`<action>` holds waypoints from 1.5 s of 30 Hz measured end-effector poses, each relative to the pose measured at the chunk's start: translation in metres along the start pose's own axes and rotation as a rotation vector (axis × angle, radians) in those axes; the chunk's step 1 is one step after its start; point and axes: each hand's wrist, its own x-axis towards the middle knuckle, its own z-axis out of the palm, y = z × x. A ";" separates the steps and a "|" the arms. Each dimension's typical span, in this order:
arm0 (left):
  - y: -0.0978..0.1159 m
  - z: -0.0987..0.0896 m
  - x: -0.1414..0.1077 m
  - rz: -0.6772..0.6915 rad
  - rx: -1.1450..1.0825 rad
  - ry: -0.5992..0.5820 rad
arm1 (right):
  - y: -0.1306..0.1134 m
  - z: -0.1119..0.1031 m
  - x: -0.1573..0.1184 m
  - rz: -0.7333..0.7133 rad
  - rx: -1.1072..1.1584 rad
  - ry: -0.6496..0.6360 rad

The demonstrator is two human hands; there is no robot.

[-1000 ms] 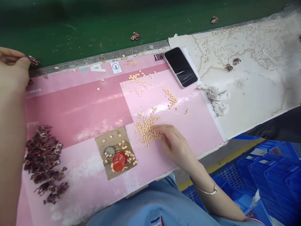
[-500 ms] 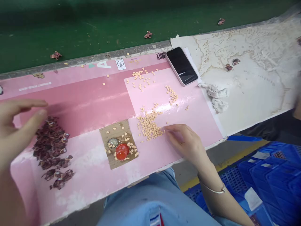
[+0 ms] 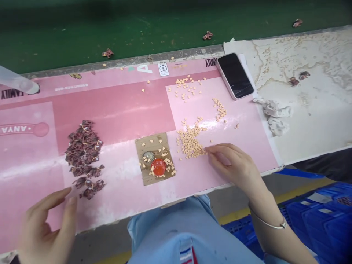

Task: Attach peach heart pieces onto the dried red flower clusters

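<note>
My left hand [image 3: 52, 223] is beside the lower end of a pile of small dark maroon pieces [image 3: 84, 150], its thumb and forefinger apart and nothing between them. Some of those pieces show tan bits on them. Over on the right, my right hand [image 3: 236, 167] rests at the edge of a heap of small tan heart-shaped pieces [image 3: 191, 143], finger and thumb brought together. Anything in that pinch is too small to make out. Between the hands lies a brown square [image 3: 150, 179] bearing a red round dish [image 3: 158, 167], a bottle cap [image 3: 148, 157] and scattered tan pieces.
A phone [image 3: 235, 76] lies at the back right of the pink board [image 3: 118, 183], near crumpled white tissue [image 3: 276, 117]. Behind runs a green surface [image 3: 154, 33] with several maroon pieces. A translucent tube [image 3: 19, 80] juts in at left. Blue crates [image 3: 324, 220] stand below right.
My left hand has come down from above the maroon pile to its lower left side. The view has shifted left. My right hand stays at the edge of the tan heap.
</note>
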 end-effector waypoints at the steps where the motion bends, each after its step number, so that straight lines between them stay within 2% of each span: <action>1: -0.002 0.002 -0.001 0.015 0.033 0.013 | 0.000 0.000 0.000 -0.001 0.003 0.001; 9: -0.017 0.008 -0.009 0.213 0.101 -0.095 | -0.001 0.000 -0.003 -0.087 -0.072 0.016; 16: -0.022 0.008 -0.014 0.311 0.138 -0.114 | -0.003 0.004 -0.014 0.010 -0.085 0.069; 19: -0.024 0.007 -0.013 0.345 0.118 -0.131 | -0.014 0.007 -0.011 0.061 -0.055 0.146; 22: -0.027 0.005 -0.014 0.364 0.105 -0.174 | -0.035 0.015 0.002 0.029 0.035 0.199; 25: -0.029 0.005 -0.017 0.333 0.113 -0.198 | -0.059 0.024 0.019 -0.072 0.204 0.146; 29: -0.028 0.014 -0.022 0.274 0.122 -0.120 | -0.080 0.032 0.034 -0.203 0.322 0.102; 35: -0.017 0.016 -0.035 0.134 0.033 -0.108 | -0.083 0.034 0.034 -0.329 0.221 0.051; 39: -0.013 0.013 -0.047 0.021 -0.133 -0.064 | -0.084 0.033 0.032 -0.366 0.130 -0.002; 45: 0.014 0.023 -0.046 0.005 -0.405 -0.186 | -0.087 0.029 0.040 -0.489 0.065 0.025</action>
